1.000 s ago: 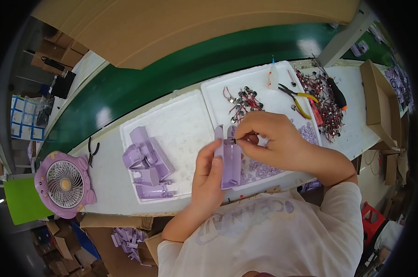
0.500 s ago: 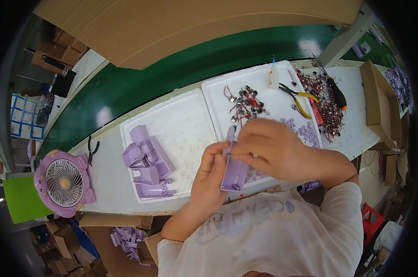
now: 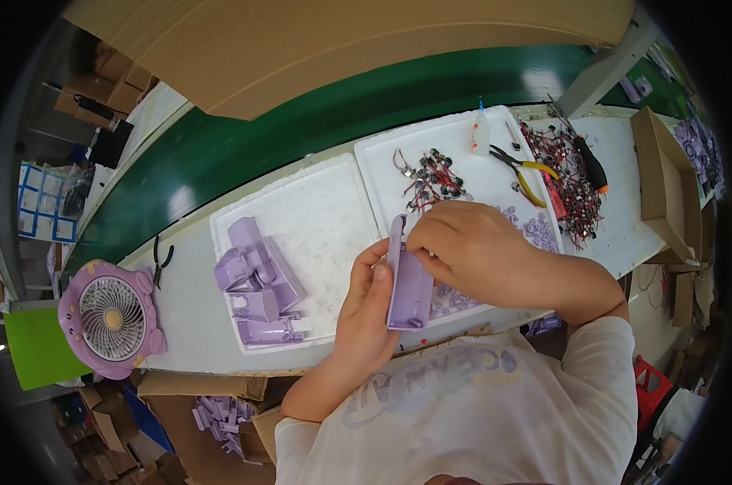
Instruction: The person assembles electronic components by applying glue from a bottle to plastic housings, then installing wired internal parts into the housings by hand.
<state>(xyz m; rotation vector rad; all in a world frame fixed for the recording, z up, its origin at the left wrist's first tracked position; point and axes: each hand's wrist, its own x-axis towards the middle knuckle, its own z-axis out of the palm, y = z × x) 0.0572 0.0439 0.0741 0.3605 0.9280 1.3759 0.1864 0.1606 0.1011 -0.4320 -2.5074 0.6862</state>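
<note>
A purple plastic housing [image 3: 412, 295], long and hollow, is held upright over the front edge of the right foam tray [image 3: 463, 129]. My left hand [image 3: 369, 307] grips its left side, thumb on the rim. At the housing's upper right edge, the bent fingers of my right hand [image 3: 461, 242] are pinched together; whatever they hold is hidden. Wired switch parts [image 3: 436, 178] with red leads lie beyond my hands, and small purple pieces [image 3: 540, 232] are scattered to the right. More purple housings [image 3: 257, 275] lie in the left foam tray [image 3: 334, 174].
Yellow-handled pliers [image 3: 528, 174], a dropper bottle [image 3: 479, 133] and a screwdriver [image 3: 592, 166] lie at the far right by a heap of wired parts [image 3: 572, 214]. Black pliers [image 3: 162, 260] and a purple fan [image 3: 111, 319] are at left. Cardboard boxes [image 3: 665, 174] flank the bench.
The housing has turned so more of its hollow inside faces me. My right hand has shifted slightly, its fingers now at the housing's upper right edge.
</note>
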